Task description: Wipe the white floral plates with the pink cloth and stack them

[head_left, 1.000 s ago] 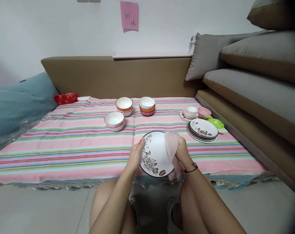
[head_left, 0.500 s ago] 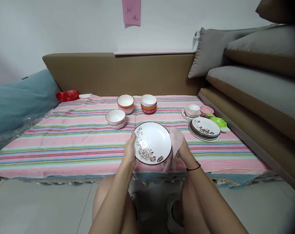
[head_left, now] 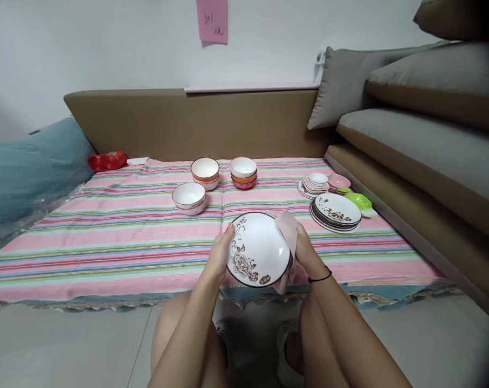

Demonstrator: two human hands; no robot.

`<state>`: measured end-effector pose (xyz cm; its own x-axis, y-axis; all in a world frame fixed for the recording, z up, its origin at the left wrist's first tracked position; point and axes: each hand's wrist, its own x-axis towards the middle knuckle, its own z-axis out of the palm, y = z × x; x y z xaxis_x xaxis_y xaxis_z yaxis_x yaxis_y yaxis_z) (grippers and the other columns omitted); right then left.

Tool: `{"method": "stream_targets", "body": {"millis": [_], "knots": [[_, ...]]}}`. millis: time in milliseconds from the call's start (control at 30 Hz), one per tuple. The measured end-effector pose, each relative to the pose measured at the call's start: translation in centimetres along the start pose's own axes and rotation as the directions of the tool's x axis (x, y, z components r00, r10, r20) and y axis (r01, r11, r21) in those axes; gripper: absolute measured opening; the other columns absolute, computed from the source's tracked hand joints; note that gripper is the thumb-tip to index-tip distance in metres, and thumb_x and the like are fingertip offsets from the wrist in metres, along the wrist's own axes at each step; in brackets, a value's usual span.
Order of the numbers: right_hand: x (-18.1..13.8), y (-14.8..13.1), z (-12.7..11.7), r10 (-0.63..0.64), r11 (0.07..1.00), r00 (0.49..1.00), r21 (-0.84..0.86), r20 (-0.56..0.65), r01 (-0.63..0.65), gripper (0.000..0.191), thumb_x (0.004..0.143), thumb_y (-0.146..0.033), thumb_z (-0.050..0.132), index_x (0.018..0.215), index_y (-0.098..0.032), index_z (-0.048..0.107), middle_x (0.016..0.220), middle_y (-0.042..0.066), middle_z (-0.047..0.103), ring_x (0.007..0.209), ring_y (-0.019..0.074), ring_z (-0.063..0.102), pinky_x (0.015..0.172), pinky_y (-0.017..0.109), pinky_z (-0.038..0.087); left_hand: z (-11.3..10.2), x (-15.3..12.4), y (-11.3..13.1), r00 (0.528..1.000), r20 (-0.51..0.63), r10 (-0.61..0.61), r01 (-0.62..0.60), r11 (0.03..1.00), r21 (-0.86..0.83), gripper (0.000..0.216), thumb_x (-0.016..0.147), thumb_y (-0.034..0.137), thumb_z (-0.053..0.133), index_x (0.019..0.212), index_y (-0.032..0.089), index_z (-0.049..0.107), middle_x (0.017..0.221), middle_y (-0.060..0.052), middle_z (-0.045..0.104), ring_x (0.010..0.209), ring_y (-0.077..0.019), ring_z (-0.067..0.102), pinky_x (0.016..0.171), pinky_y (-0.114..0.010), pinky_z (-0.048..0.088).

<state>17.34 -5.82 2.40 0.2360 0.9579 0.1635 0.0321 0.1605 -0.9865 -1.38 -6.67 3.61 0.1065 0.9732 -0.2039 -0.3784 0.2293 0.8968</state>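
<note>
A white plate [head_left: 262, 245] with a dark rim and brown flowers is held up over the front of the striped cloth, its face tilted towards me. My left hand [head_left: 220, 250] grips its left edge, thumb on the rim. Around its right edge my right hand [head_left: 304, 248] is closed with a pale pink cloth [head_left: 287, 227] between palm and plate; the cloth laps over the rim and hangs below. Fingers of both hands are partly hidden behind the plate. Right of my right hand rests a stack of similar flowered plates [head_left: 336, 210].
Stacked bowls stand behind the plate: a left pair [head_left: 189, 198], a middle stack [head_left: 205, 173] and a right stack [head_left: 243, 172]. Small dishes [head_left: 317, 180], a pink bowl [head_left: 339, 181] and a green dish [head_left: 359, 201] sit at right. Cushions [head_left: 422, 145] rise along the right side.
The plate has come slightly lower and nearer to me, tilting a little. The cloth in my right hand now covers more of its upper right rim.
</note>
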Motion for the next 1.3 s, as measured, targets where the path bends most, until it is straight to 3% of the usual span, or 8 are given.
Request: {"method": "stream_targets", "body": {"millis": [233,400,667,767,867,967,1100,1300], "knots": [[0.1,-1.0,-0.8,0.088,0.97,0.996,0.228,-0.017,-0.082,0.025,0.071,-0.043,0.066,0.078,-0.018,0.065,0.073,0.004,0.068,0.065,0.0197,0.059,0.059,0.031,0.049,-0.2,0.2,0.0,0.998,-0.065,0.004,-0.004,1.0,0.009,0.049,0.075,0.056,0.067,0.097,0.012,0.07,0.091,-0.011,0.073,0.087,-0.0251,0.066,0.086,-0.035,0.047],[-0.1,-1.5,-0.7,0.036,0.986,0.994,0.159,0.103,-0.052,0.032,0.07,-0.04,0.068,0.093,-0.017,0.069,0.099,0.009,0.071,0.086,0.0239,0.063,0.076,0.035,0.051,-0.3,0.3,0.2,0.998,-0.044,0.04,-0.039,0.999,0.023,0.047,0.075,0.056,0.067,0.093,0.013,0.07,0.093,-0.01,0.073,0.092,-0.0253,0.066,0.087,-0.034,0.045],[0.4,-0.1,-0.5,-0.148,0.985,0.989,0.084,-0.026,0.149,0.04,0.067,-0.024,0.069,0.106,-0.018,0.061,0.103,0.008,0.069,0.092,0.02,0.064,0.079,0.03,0.051,0.1,-0.2,0.3,1.0,0.014,0.008,-0.009,0.999,0.039,0.045,0.077,0.056,0.065,0.086,0.013,0.07,0.079,-0.009,0.074,0.078,-0.0245,0.067,0.079,-0.033,0.047],[0.4,-0.1,-0.5,-0.203,0.979,0.976,-0.012,0.077,0.205,0.025,0.079,-0.026,0.057,0.102,-0.018,0.065,0.102,0.007,0.069,0.092,0.0201,0.063,0.081,0.031,0.05,0.3,-0.3,0.3,1.0,0.023,0.009,-0.01,0.999,0.039,0.043,0.075,0.056,0.066,0.08,0.013,0.07,0.077,-0.009,0.073,0.075,-0.0246,0.067,0.077,-0.033,0.047],[0.3,-0.1,-0.4,-0.325,0.911,0.92,-0.19,0.217,0.367,0.03,0.087,-0.024,0.044,0.106,-0.02,0.067,0.108,0.007,0.067,0.1,0.0221,0.06,0.09,0.035,0.046,0.7,-0.5,0.4,0.999,0.036,-0.005,0.004,1.0,0.028,0.042,0.072,0.054,0.07,0.078,0.012,0.071,0.077,-0.009,0.073,0.073,-0.0248,0.067,0.075,-0.034,0.047],[0.2,-0.2,-0.2,-0.388,0.811,0.855,-0.312,0.345,0.494,0.037,0.086,-0.023,0.048,0.12,-0.024,0.062,0.117,0.007,0.064,0.11,0.0235,0.057,0.095,0.037,0.043,1.1,-0.6,0.5,0.999,0.047,-0.021,0.021,1.0,0.0,0.045,0.069,0.052,0.073,0.088,0.012,0.072,0.078,-0.009,0.074,0.075,-0.0254,0.067,0.076,-0.034,0.047],[0.1,-0.3,-0.1,-0.306,0.811,0.885,-0.39,0.352,0.436,0.045,0.085,-0.038,0.059,0.128,-0.026,0.056,0.127,0.006,0.06,0.115,0.0243,0.055,0.098,0.036,0.041,1.2,-0.7,0.6,0.998,0.062,-0.019,0.019,1.0,0.004,0.045,0.07,0.05,0.073,0.095,0.012,0.072,0.08,-0.009,0.074,0.079,-0.0254,0.067,0.075,-0.032,0.047],[0.1,-0.3,-0.5,-0.211,0.828,0.941,-0.463,0.263,0.316,0.03,0.091,-0.044,0.049,0.084,-0.02,0.065,0.074,0.001,0.065,0.068,0.0177,0.056,0.064,0.028,0.038,1.1,-1.0,0.4,0.993,0.108,-0.055,0.05,0.997,0.057,0.041,0.071,0.053,0.071,0.078,0.012,0.071,0.072,-0.008,0.073,0.064,-0.0216,0.064,0.064,-0.03,0.046]]}}
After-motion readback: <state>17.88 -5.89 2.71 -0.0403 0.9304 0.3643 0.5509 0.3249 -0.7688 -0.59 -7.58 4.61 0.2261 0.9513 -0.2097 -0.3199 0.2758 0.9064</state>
